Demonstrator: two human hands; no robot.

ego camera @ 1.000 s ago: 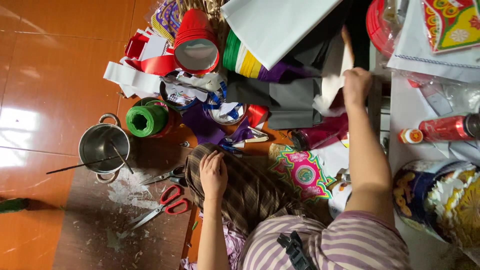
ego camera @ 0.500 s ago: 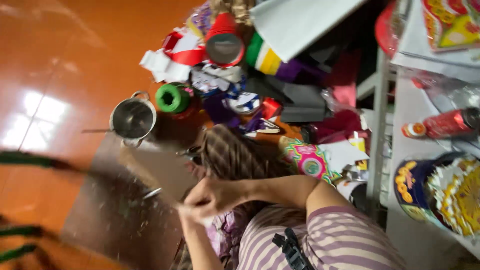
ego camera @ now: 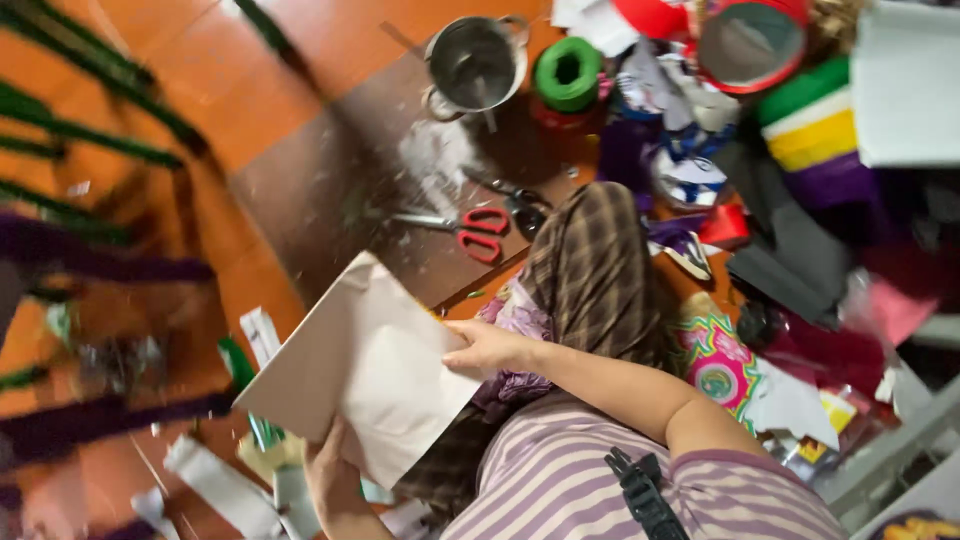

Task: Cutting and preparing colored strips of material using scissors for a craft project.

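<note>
The person sat on the orange floor [ego camera: 150,60] and held a large pale sheet of card [ego camera: 365,375] with both hands, in front of the lap. The right hand [ego camera: 487,348] was closed on the sheet's edge at about 3 o'clock, with the thumb on top and the fingers under it. The left hand [ego camera: 333,478] gripped the lower edge at about 6 o'clock from below; its fingers were mostly hidden behind the sheet, so I could tell only that it was holding it. The sheet was tilted, and its long axis ran from about 11 o'clock down to 5 o'clock, with one corner pointing up toward the dark mat [ego camera: 330,200]. On this mat, at about 1 o'clock from the sheet, lay a pair of scissors with red handles [ego camera: 470,228], with the blades pointing to 9 o'clock. The scissors were apart from the sheet, and the right hand was the nearer one to them. Farther up stood a steel pot [ego camera: 475,62], and just beside it, at 3 o'clock, a green roll of tape [ego camera: 567,72]. Strips of paper scrap [ego camera: 225,490] lay on the floor near the left hand, at about 9 o'clock from it.
</note>
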